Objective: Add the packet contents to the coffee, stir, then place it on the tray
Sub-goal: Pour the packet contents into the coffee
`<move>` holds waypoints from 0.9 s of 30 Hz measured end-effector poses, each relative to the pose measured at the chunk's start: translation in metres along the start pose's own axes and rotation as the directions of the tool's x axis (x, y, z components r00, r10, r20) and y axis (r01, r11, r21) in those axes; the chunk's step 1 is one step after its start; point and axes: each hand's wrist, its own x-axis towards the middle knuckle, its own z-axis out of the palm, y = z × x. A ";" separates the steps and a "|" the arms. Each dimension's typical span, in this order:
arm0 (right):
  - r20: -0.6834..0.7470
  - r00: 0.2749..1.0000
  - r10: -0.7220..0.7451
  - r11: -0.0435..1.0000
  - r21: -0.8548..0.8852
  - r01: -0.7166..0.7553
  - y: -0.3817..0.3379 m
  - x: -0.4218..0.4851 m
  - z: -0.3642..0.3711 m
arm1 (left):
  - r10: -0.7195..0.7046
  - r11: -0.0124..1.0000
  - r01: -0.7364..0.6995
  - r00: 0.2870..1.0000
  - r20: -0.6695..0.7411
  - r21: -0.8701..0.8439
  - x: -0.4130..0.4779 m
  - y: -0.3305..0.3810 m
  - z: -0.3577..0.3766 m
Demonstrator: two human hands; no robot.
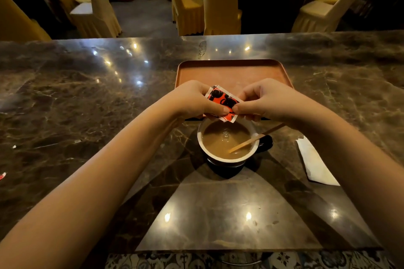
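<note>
A small red-and-black packet (222, 100) with white edges is pinched between my left hand (194, 99) and my right hand (265, 99), just above the far rim of the cup. The dark cup (227, 160) with a white inside holds light brown coffee and stands on the marble table. A wooden stir stick (247, 142) leans in the coffee, its top pointing right over the rim. Behind my hands lies the brown tray (229, 72), with nothing visible on it.
A white paper wrapper (314, 162) lies to the right of the cup. A small red scrap (2, 175) sits at the table's left edge. Beyond the marble table (87, 98) stand several yellow-covered chairs (220, 4) and a round dark table.
</note>
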 end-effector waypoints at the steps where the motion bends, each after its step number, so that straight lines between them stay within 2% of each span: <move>1: -0.013 1.000 -0.011 1.000 0.012 0.011 0.000 0.000 0.000 | 0.009 1.000 -0.009 1.000 -0.008 0.000 0.000 0.001 0.000; 5: -0.066 0.995 -0.072 0.996 0.047 0.075 -0.001 -0.001 0.000 | 0.039 0.999 -0.038 0.999 -0.032 0.019 0.000 0.004 -0.002; 9: -0.052 0.992 -0.112 0.993 0.039 0.114 -0.002 -0.003 0.000 | 0.057 0.998 -0.056 0.997 -0.051 0.026 0.000 0.004 -0.002; 16: -0.092 0.978 -0.186 0.971 -0.167 0.169 -0.002 -0.002 0.002 | 0.072 0.997 -0.072 0.996 -0.055 0.003 -0.002 -0.001 0.005; 27: -0.091 0.978 -0.190 0.971 -0.166 0.173 0.001 0.000 0.002 | 0.098 0.995 -0.096 0.986 -0.136 0.024 -0.003 -0.003 0.010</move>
